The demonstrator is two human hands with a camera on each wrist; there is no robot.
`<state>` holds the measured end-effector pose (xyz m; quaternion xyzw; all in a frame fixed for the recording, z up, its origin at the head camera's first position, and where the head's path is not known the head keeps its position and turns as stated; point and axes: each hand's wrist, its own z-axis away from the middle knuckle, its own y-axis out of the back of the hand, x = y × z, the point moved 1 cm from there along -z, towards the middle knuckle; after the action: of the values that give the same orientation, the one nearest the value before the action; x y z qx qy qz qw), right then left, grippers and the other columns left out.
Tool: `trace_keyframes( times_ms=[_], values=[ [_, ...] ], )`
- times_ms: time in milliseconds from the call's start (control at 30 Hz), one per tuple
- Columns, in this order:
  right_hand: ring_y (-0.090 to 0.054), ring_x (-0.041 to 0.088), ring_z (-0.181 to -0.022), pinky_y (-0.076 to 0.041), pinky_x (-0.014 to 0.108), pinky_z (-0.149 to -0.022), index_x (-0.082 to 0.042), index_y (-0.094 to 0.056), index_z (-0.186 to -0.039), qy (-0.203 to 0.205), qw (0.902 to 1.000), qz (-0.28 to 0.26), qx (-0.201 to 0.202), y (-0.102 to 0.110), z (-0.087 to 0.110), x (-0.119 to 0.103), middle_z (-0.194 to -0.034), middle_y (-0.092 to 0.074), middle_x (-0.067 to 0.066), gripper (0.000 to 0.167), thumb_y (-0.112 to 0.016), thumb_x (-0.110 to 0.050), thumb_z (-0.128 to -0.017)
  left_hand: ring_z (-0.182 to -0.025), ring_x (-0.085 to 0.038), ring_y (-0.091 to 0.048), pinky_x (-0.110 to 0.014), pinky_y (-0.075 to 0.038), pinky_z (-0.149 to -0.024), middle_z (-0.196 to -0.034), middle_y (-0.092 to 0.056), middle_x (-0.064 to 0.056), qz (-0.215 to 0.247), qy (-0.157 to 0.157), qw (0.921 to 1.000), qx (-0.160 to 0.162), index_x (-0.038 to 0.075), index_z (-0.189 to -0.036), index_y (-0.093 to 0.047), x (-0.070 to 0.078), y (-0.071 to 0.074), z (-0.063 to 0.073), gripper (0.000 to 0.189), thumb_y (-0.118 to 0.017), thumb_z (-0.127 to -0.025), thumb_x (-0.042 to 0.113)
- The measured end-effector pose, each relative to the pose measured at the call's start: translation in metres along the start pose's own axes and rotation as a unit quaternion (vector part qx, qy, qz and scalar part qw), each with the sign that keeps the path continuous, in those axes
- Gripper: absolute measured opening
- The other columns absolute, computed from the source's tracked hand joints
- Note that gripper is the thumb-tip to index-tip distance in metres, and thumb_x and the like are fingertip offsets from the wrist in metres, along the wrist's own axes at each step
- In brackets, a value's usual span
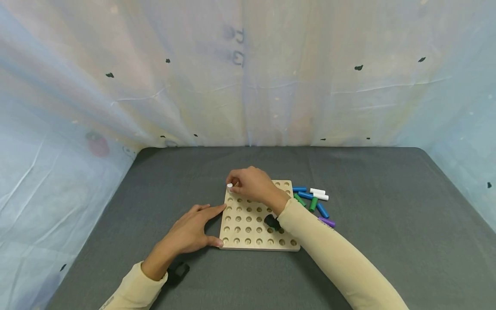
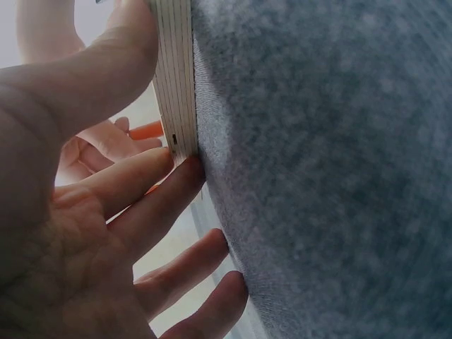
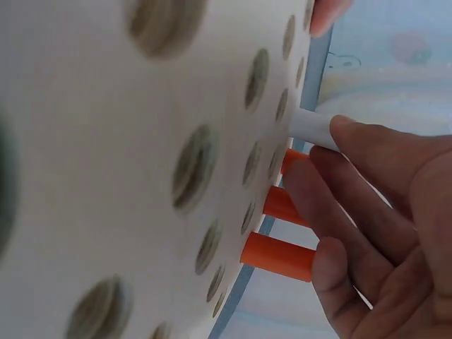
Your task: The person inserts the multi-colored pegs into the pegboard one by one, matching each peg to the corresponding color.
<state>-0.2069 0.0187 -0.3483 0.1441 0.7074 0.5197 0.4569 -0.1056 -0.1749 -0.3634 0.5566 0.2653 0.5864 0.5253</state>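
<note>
My right hand (image 1: 252, 183) pinches a white peg (image 3: 311, 127) between thumb and fingers at the far left corner of a pale wooden board (image 1: 243, 224) with rows of round holes. The peg stands upright with its lower end at the board's surface; whether it sits inside a hole cannot be seen. In the right wrist view, several orange pegs (image 3: 279, 256) stand in the row beside it, close to my curled fingers. My left hand (image 1: 190, 232), fingers spread, touches the board's left edge with thumb and fingertips. Its fingertips rest along the layered edge (image 2: 174, 85) in the left wrist view.
Loose pegs lie on the grey cloth right of the board: white (image 1: 317, 191), blue (image 1: 322, 210), green (image 1: 313, 204) and purple (image 1: 327, 221). My right forearm crosses the board's right side. A pale curtain (image 1: 271, 86) hangs behind the table.
</note>
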Motion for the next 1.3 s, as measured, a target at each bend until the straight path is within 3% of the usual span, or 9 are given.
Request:
trace_keyframes(
  times_ms=[133,233,433,600,733,1000,1300],
  values=[
    [-0.069,0.012,-0.093,-0.056,0.032,-0.08,-0.021,-0.067,-0.127,-0.006,0.9999,-0.009,-0.008,0.005,0.009,0.0,-0.115,-0.073,-0.001,0.031,-0.065,-0.029,-0.098,-0.141,-0.032,-0.043,-0.06,-0.044,-0.1,-0.152,-0.049,-0.007,0.001,-0.001,1.0,0.004,0.035,-0.152,-0.042,0.0,0.0,0.001,0.096,-0.088,-0.068,0.045],
    [-0.069,0.015,-0.102,-0.055,0.036,-0.084,-0.021,-0.066,-0.131,-0.013,0.9996,-0.023,0.004,0.014,0.029,0.007,-0.12,-0.071,-0.001,0.034,-0.065,-0.029,-0.098,-0.14,-0.033,-0.043,-0.061,-0.044,-0.099,-0.151,-0.05,-0.007,0.005,-0.004,1.0,0.007,0.034,-0.151,-0.043,0.001,-0.001,0.002,0.096,-0.088,-0.067,0.047],
    [-0.068,0.016,-0.1,-0.054,0.038,-0.082,-0.02,-0.07,-0.123,-0.054,0.9973,-0.018,0.046,0.038,0.1,0.031,-0.116,-0.073,-0.005,0.029,-0.07,-0.027,-0.094,-0.141,-0.033,-0.042,-0.063,-0.043,-0.1,-0.151,-0.051,-0.004,0.009,-0.005,0.9999,0.009,0.033,-0.151,-0.043,0.004,-0.001,0.005,0.097,-0.089,-0.067,0.046],
    [-0.066,0.011,-0.087,-0.048,0.031,-0.068,-0.021,-0.071,-0.119,-0.129,0.9891,-0.014,0.07,0.051,0.164,0.049,-0.107,-0.074,-0.004,0.026,-0.071,-0.028,-0.093,-0.141,-0.034,-0.042,-0.065,-0.043,-0.098,-0.152,-0.049,-0.008,0.007,-0.002,0.9999,0.009,0.034,-0.151,-0.043,0.005,0.0,0.008,0.096,-0.089,-0.067,0.044],
    [-0.067,0.016,-0.087,-0.047,0.033,-0.065,-0.02,-0.071,-0.117,-0.159,0.9842,-0.002,0.078,0.055,0.194,0.061,-0.108,-0.074,0.0,0.026,-0.072,-0.027,-0.092,-0.141,-0.035,-0.042,-0.063,-0.043,-0.099,-0.152,-0.05,-0.008,0.004,-0.005,0.9999,0.008,0.033,-0.152,-0.043,0.004,0.004,0.009,0.097,-0.089,-0.067,0.044],
    [-0.067,0.027,-0.096,-0.05,0.043,-0.072,-0.014,-0.068,-0.123,-0.171,0.9802,0.036,0.093,0.063,0.196,0.09,-0.113,-0.072,0.01,0.031,-0.071,-0.021,-0.092,-0.142,-0.033,-0.041,-0.063,-0.042,-0.101,-0.153,-0.049,-0.005,0.0,0.0,1.0,0.004,0.034,-0.152,-0.041,0.002,0.004,0.007,0.098,-0.089,-0.068,0.044],
    [-0.064,0.033,-0.107,-0.049,0.058,-0.09,-0.01,-0.066,-0.127,-0.153,0.9849,0.043,0.069,0.064,0.188,0.105,-0.121,-0.069,0.013,0.035,-0.07,-0.017,-0.093,-0.143,-0.031,-0.041,-0.061,-0.043,-0.101,-0.152,-0.049,-0.004,0.005,0.002,1.0,0.003,0.036,-0.152,-0.042,0.001,0.004,0.008,0.097,-0.089,-0.067,0.043]
  ],
)
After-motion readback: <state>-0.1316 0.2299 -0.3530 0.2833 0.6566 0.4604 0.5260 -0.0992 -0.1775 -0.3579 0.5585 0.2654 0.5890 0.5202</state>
